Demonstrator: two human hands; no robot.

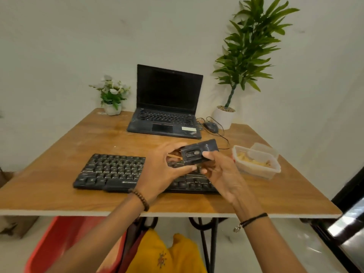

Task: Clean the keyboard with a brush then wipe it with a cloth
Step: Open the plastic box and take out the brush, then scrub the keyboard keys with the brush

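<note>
Above the right half of the keyboard point(114, 170), both hands hold a small black case point(199, 152) off the table point(59, 154). The left hand point(163, 166) curls round the case's left end, fingertips on top and thumb below. The right hand point(220, 170) pinches its right side, thumb pressed on the near face and fingers behind. A slot with a round knob shows on the near face; what is inside cannot be told.

The keyboard lies flat near the front edge, its right part hidden by the hands.

To the right of the hands sits a clear plastic tub point(256, 170), open, with pale yellow pieces lying in its bottom. A clear lid point(265, 148) lies just behind it, touching its far rim.

At the back, an open laptop point(167, 107) shows a dark screen. A corded mouse point(210, 127) rests just to its right. On the back right corner a white pot point(224, 117) holds a tall leafy plant point(250, 46), with pebbles at the stem's foot. On the back left corner a smaller white pot point(112, 109) holds white flowers point(110, 85) and green leaves.

Under the table are something red point(59, 243), blurred, and yellow cloth point(169, 253).
</note>
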